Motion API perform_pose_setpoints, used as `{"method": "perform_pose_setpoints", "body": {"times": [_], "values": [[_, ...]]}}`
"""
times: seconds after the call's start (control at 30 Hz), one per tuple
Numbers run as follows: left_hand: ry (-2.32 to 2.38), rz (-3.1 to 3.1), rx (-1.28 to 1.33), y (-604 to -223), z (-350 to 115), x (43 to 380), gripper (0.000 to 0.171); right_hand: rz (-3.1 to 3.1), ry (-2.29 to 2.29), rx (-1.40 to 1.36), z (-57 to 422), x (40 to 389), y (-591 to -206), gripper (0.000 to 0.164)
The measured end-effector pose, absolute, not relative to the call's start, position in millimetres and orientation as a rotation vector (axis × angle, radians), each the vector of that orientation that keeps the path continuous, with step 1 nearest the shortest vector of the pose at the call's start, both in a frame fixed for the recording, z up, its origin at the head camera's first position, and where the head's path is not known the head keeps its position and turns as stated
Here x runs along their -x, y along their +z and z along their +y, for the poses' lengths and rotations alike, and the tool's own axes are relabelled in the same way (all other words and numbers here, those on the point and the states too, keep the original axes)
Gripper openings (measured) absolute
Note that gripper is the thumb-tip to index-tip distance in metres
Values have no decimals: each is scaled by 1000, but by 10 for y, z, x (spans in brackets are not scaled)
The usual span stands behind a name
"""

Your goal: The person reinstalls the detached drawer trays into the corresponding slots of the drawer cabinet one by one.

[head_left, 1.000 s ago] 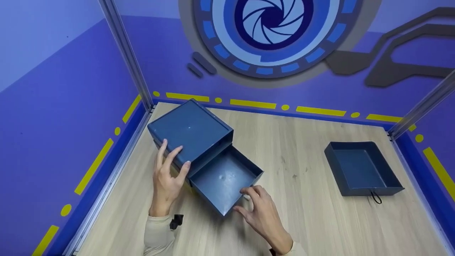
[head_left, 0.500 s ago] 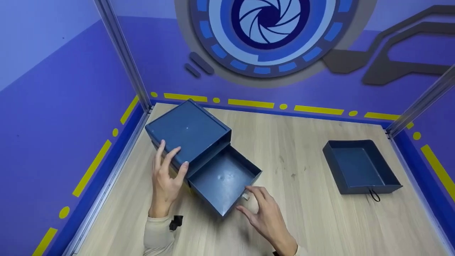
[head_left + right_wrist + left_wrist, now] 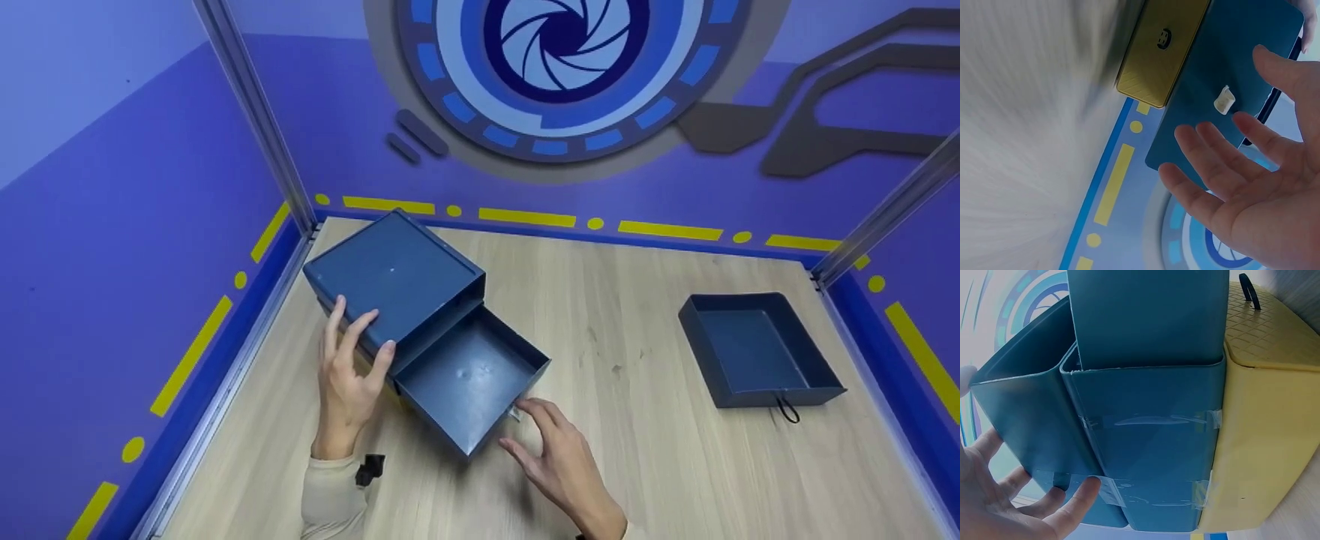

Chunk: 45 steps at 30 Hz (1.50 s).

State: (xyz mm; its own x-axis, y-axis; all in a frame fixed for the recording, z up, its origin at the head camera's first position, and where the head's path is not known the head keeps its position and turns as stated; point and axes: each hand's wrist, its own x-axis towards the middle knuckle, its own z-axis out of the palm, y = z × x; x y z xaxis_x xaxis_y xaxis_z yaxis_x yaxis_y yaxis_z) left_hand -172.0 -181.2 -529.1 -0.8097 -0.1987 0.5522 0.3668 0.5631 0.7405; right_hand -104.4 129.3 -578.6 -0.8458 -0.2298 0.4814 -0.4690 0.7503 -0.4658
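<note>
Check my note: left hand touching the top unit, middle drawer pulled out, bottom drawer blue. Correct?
No: the bottom drawer is yellow, as the right wrist view shows. The left hand does touch the top unit, and the middle drawer is pulled out.

From above the left fingers (image 3: pixel 1075 509) and right fingers (image 3: pixel 1207 160), the head camera faces forward and down, while wrist cameras look closely past them, the left onto the cabinet (image 3: pixel 1151 444), the right onto the open drawer (image 3: pixel 1230 50), both catching the yellow box (image 3: pixel 1151 67) beyond.
</note>
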Motion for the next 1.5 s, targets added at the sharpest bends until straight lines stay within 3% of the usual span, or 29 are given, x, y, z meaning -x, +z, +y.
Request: {"method": "perform_pose_setpoints", "body": {"times": [0.43,1.5], "values": [[-1217,-2224,121,-5281,-1822,1702,50,-2587,836,-555,1241,1140,-5781,37],[-1223,-2228,119,-5281,-1820,1698,50,-2484,689,-738,798,1418,-5857,52]]}}
